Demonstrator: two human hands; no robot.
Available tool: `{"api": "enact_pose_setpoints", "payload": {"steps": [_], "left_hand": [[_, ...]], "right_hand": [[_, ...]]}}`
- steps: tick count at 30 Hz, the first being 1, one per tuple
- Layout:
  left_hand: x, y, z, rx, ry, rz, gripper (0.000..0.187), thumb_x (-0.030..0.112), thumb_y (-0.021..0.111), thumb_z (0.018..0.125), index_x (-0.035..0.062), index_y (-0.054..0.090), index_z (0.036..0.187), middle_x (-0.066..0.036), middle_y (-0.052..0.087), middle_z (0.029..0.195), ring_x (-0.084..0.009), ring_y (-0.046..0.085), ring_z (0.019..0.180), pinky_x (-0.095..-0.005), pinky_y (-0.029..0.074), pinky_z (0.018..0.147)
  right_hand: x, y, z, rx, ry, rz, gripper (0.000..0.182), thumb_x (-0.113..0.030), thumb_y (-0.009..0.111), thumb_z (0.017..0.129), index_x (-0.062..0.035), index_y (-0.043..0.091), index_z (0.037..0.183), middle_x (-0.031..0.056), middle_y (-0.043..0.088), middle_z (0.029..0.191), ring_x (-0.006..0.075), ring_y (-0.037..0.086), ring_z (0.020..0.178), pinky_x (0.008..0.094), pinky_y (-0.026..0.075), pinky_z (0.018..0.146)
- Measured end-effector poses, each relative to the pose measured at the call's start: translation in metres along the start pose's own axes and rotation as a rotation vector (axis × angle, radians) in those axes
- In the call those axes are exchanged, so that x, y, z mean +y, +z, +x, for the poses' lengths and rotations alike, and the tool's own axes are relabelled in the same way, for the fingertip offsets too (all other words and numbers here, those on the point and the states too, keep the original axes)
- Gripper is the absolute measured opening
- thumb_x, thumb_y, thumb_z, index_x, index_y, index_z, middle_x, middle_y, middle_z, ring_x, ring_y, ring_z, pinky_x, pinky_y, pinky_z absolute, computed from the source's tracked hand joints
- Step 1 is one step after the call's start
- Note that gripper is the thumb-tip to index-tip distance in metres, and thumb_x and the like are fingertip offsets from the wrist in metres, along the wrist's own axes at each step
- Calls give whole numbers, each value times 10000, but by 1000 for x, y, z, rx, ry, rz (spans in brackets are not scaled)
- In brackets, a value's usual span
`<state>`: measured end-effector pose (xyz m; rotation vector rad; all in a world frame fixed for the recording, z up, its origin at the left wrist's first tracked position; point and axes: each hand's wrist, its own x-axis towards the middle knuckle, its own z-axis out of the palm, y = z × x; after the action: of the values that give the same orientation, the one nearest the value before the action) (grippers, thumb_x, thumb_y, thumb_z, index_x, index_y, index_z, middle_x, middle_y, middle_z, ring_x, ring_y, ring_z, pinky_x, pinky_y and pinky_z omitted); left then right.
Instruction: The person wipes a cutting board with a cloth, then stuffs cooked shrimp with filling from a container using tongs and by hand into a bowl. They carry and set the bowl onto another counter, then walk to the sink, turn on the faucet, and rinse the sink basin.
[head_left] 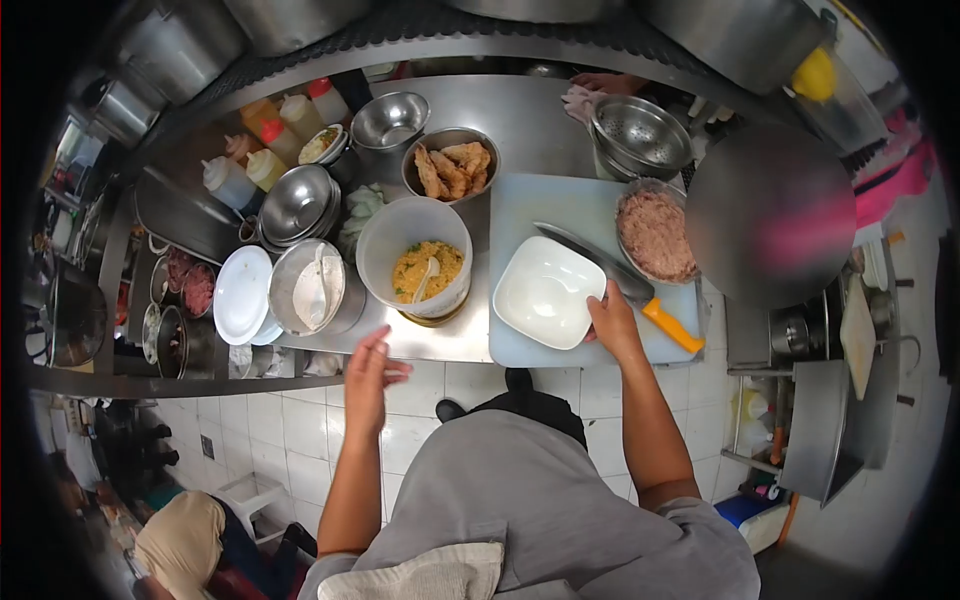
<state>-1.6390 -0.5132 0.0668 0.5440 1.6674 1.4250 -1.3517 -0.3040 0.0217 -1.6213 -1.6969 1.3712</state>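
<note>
My right hand (611,322) grips the right edge of a square white bowl (545,292) on the pale cutting board (515,205). The bowl looks empty. Beside it lies a knife with a yellow handle (672,325), its blade running behind the bowl. My left hand (370,375) is in the air at the counter's front edge, fingers apart, holding nothing. Just above it stands a clear tub (375,245) with a yellow crumbly mix (428,270) and a spoon. Left of that is a metal pot of white powder (308,296) with a spoon.
A bowl of fried pieces (455,172), a tray of minced meat (655,232) and a colander (640,133) surround the board. White plates (243,293), steel bowls (298,203) and squeeze bottles are left. Another person (185,545) bends at lower left; another person's hand (605,83) is beyond the counter.
</note>
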Motion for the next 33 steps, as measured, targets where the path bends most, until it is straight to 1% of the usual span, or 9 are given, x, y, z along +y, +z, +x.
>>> {"api": "enact_pose_setpoints", "payload": {"steps": [6,9,12,15,22,27,28,30,33], "left_hand": [[-11,6,-14,70,-50,39,370,226,528,899,48,487,1220,-66,559,1117,-141,608,784,-266,485,683],[-20,6,-19,122,33,57,336,209,538,892,56,503,1188,-92,506,1204,-149,607,799,-262,481,688],[-32,3,-29,147,112,110,288,164,560,875,58,525,1141,-123,453,1272,-156,604,810,-252,476,685],[-50,5,-46,216,174,309,268,114,595,845,42,556,1100,-121,510,1204,-163,598,793,-249,481,662],[-43,20,-66,139,131,551,257,82,609,821,18,574,1068,-122,571,1122,-190,615,808,-272,493,670],[-57,24,-65,146,100,572,259,46,582,819,20,578,1077,-107,581,1120,-203,600,855,-284,487,683],[-59,23,-67,142,95,606,258,53,582,822,21,579,1077,-105,583,1117,-198,596,838,-284,484,675],[-60,21,-68,117,76,618,254,60,577,826,19,580,1077,-104,586,1108,-199,596,842,-283,481,669],[-59,13,-64,81,77,662,244,71,566,836,17,581,1073,-108,588,1093,-192,591,820,-278,477,662]], "right_hand": [[-25,9,57,-77,-226,-109,329,-159,480,849,1,468,1137,148,622,775,233,629,542,323,525,490],[-51,16,68,-137,-132,5,343,-201,510,850,0,494,1128,140,622,755,221,625,544,316,513,492],[-74,-3,70,-233,32,-226,358,-249,543,850,11,532,1095,127,617,726,191,614,536,298,495,497],[-93,-23,66,-140,-64,-311,366,-284,574,839,9,569,1057,117,616,708,166,600,540,281,481,515],[-165,-4,86,-143,-641,-250,297,-277,598,840,-64,604,1047,91,624,739,167,583,595,298,468,570],[-176,-1,72,-281,-734,-325,328,-357,619,804,-96,600,1002,123,648,841,281,623,746,365,477,691],[-172,-5,70,-218,-767,-311,335,-339,610,816,-88,584,1037,120,636,785,234,629,673,339,483,644],[-160,-19,71,-216,-577,122,396,-267,584,850,-71,498,1183,74,614,758,143,577,594,258,466,534],[-133,-64,78,95,-494,774,601,-198,531,870,-78,193,1353,73,605,817,148,566,519,203,433,468]]}}
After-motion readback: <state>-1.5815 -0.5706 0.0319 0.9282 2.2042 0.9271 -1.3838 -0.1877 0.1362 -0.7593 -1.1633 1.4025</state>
